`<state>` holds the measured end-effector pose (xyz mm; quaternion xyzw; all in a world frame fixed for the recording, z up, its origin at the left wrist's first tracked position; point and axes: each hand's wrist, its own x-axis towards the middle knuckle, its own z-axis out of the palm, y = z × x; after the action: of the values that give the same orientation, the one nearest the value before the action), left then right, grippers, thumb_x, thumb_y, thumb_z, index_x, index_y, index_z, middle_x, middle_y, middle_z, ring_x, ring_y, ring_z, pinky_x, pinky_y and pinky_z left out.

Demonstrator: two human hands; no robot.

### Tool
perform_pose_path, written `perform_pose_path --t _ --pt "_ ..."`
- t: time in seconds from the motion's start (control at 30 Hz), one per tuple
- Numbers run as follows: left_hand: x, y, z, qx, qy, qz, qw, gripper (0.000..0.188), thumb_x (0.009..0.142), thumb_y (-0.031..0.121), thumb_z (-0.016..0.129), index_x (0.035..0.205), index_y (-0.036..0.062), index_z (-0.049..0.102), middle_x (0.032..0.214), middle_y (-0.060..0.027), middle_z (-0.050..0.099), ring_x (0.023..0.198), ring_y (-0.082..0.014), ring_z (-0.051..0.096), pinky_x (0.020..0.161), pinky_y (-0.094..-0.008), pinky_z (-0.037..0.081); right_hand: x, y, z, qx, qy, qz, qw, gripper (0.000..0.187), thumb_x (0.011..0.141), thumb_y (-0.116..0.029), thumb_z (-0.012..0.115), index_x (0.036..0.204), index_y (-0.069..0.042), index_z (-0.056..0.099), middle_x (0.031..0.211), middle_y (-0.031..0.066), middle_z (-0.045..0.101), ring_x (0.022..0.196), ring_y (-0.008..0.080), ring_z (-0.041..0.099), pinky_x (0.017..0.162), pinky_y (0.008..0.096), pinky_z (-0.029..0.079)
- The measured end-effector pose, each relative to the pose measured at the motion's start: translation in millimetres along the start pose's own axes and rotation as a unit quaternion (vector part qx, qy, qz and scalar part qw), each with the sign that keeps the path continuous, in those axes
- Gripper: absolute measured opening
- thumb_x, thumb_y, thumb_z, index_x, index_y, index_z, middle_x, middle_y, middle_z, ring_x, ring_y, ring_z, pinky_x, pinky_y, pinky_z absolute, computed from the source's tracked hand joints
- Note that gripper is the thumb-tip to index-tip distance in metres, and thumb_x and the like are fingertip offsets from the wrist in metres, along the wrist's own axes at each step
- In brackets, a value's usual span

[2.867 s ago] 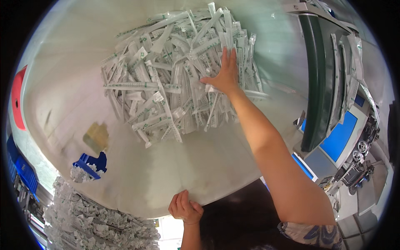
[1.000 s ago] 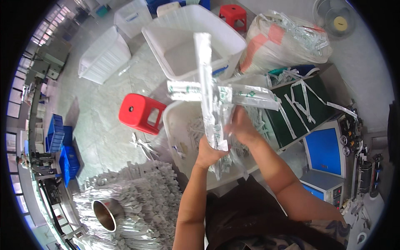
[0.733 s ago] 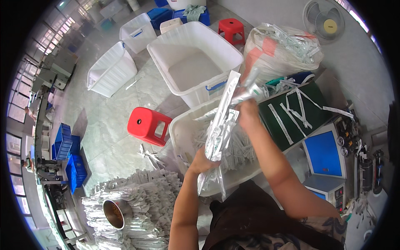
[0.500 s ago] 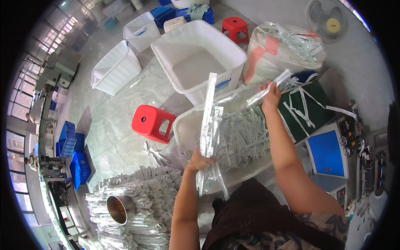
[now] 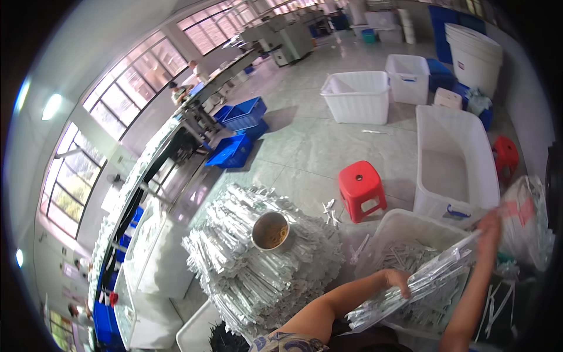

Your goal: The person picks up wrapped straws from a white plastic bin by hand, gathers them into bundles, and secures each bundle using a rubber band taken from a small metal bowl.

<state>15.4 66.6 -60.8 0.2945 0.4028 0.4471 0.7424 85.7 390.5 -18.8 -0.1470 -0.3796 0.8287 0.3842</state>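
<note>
A thick bundle of long, thin silvery foil packets slants over a white tub of loose strip packets. My left hand is closed around the bundle near its lower end, the thumb on top and the other fingers mostly hidden. At the bundle's upper right end is my right hand, motion-blurred, so whether its fingers grip the packet ends is unclear. Left of the tub rises a large stacked heap of similar silvery packets, with a round metal bowl holding small orange-brown pieces on top.
Beyond the tub stand a red stool and a large white bin. A woven sack is at the right. Farther off are blue crates, another white bin and a long workbench with people beside it.
My view has swung left toward the heap and workbench. The bundle in my left hand has tipped from upright to slanting, and my right hand has come to its far end.
</note>
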Motion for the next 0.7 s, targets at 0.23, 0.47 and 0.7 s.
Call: perform_pose_path --t 0.23,0.47,0.7 --pt "-22.8 -44.4 -41.7 -0.008 0.093 0.148 0.985 0.04 0.059 0.004 0.068 0.097 0.0 0.059 0.087 -0.0116 0.062 0.081 -0.0225 0.059 0.073 -0.0344 0.046 -15.3 -23.9 -77.2 -0.67 0.031 -0.112 0.733 0.025 0.089 -0.021 0.042 0.106 -0.005 0.051 0.102 0.0071 0.049 0.093 0.0167 0.047 0.08 0.0308 0.037" --pt "-54.4 100.6 3.9 -0.143 0.175 0.35 0.909 0.064 0.061 0.01 0.058 0.119 -0.0085 0.039 0.112 -0.024 0.049 0.101 -0.0344 0.053 0.085 -0.0435 0.047 -188.3 49.8 151.9 -0.398 -0.313 0.017 0.862 0.097 0.066 -0.02 0.075 0.136 -0.003 0.01 0.136 0.0171 0.025 0.125 0.0283 0.028 0.095 0.0366 0.035" --pt "-103.0 43.4 68.4 -0.32 0.033 0.293 0.9 0.087 0.053 0.02 0.059 0.13 -0.0027 0.027 0.13 -0.0266 0.032 0.119 -0.0422 0.034 0.096 -0.052 0.033 -292.3 29.9 155.5 -0.383 -0.309 0.205 0.846 0.048 0.086 -0.024 0.053 0.122 0.001 0.035 0.105 0.0216 0.055 0.096 0.0331 0.055 0.079 0.0411 0.044"
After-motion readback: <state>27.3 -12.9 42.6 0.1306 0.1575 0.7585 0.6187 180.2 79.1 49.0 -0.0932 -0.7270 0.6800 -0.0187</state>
